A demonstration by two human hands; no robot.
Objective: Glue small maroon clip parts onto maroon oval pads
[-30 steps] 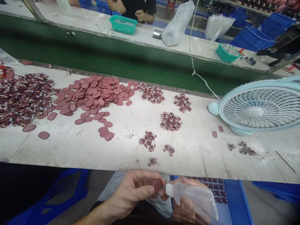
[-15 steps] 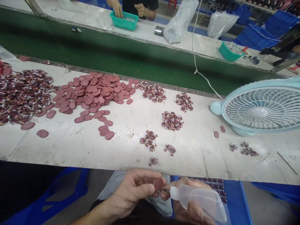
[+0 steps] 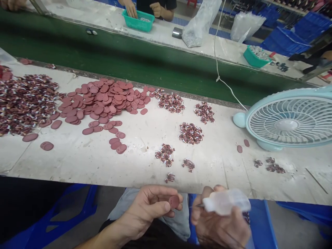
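Observation:
Between the thumb and fingers of my left hand [image 3: 149,211] is a reddish-brown oval disc [image 3: 174,202] with small holes, held just below the table's front edge. My right hand [image 3: 220,221] grips a translucent squeeze bottle [image 3: 227,201] with a thin dark nozzle [image 3: 200,205] pointing left, apart from the disc. Nearest on the tabletop lies a small cluster of brown pieces [image 3: 169,177], with larger clusters [image 3: 191,133] beyond it. Farther left spreads a heap of similar oval discs [image 3: 109,98].
A big pile of small brown-and-white parts [image 3: 26,103] covers the table's left end. At right stands a pale blue fan [image 3: 285,121], its white cord [image 3: 228,90] running upward. Across a green strip [image 3: 129,58], another person's hand reaches into a green basket [image 3: 138,21]. A blue crate [image 3: 264,224] sits below.
My right hand has drawn the bottle away from the disc, to the right and slightly up, and turned it more level. My left hand still holds the disc, nearly unmoved.

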